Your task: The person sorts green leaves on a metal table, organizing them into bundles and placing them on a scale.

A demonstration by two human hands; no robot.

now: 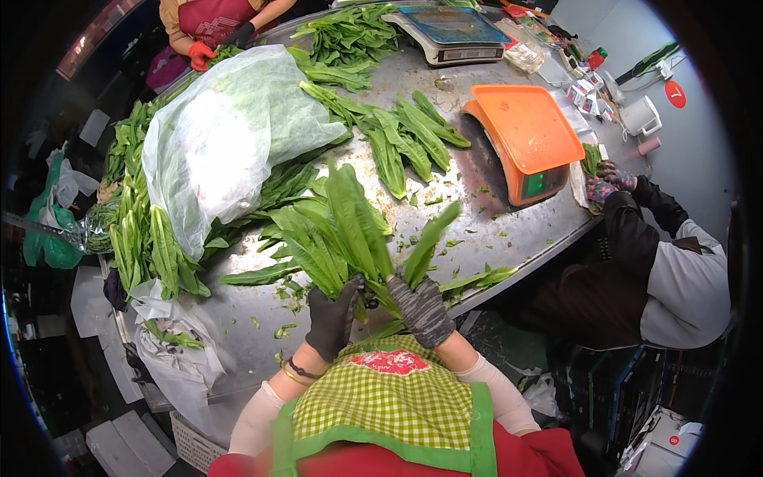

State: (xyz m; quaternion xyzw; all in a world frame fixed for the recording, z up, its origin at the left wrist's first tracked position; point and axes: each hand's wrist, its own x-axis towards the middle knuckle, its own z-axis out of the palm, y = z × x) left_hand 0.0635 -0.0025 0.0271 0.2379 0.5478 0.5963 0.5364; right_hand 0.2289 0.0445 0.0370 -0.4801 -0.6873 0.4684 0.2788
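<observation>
My left hand [335,319], in a black glove, grips the base of a bunch of long green lettuce leaves [334,232] that fan out over the steel table [262,352]. Close beside it my right hand [422,310], in a mottled grey-black glove, holds a separate lettuce leaf [430,241], tilted to the right and slightly blurred. The gloves partly hide the stem ends. Trimmed leaf scraps [292,293] lie to the left of my hands, and a few loose leaves [484,278] rest along the table edge on the right.
A translucent white sheet [238,131] covers part of a heap of greens. Lettuce bunches [411,137] lie ahead, near an orange-topped scale [527,131] and a blue-topped scale [450,27]. One co-worker's gloved hands [608,179] are at right; another's red glove [201,55] is across the table.
</observation>
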